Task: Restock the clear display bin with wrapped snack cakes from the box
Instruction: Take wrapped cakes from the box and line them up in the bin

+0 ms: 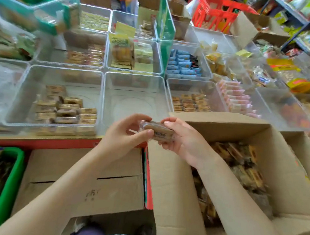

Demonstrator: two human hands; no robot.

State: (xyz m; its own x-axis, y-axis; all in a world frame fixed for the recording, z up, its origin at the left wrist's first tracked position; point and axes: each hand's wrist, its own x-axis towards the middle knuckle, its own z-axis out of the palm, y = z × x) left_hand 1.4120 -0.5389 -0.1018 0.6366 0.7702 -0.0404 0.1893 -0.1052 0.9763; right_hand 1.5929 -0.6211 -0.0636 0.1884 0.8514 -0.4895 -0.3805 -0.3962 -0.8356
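Held one wrapped snack cake (158, 131) between left hand (125, 131) and right hand (182, 140), fingers of both curled round its ends, just above near edge of counter (37, 141). Behind it, empty clear bin (133, 97). Left bin (55, 98) half filled with cakes. Open box (258, 162) at right, full of wrapped cakes, touching counter edge.

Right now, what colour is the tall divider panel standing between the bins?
Green, seen in the head view: the divider panel.

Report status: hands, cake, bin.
Left hand and right hand both grip one wrapped snack cake. Empty clear bin dead ahead. Nothing blocking it.
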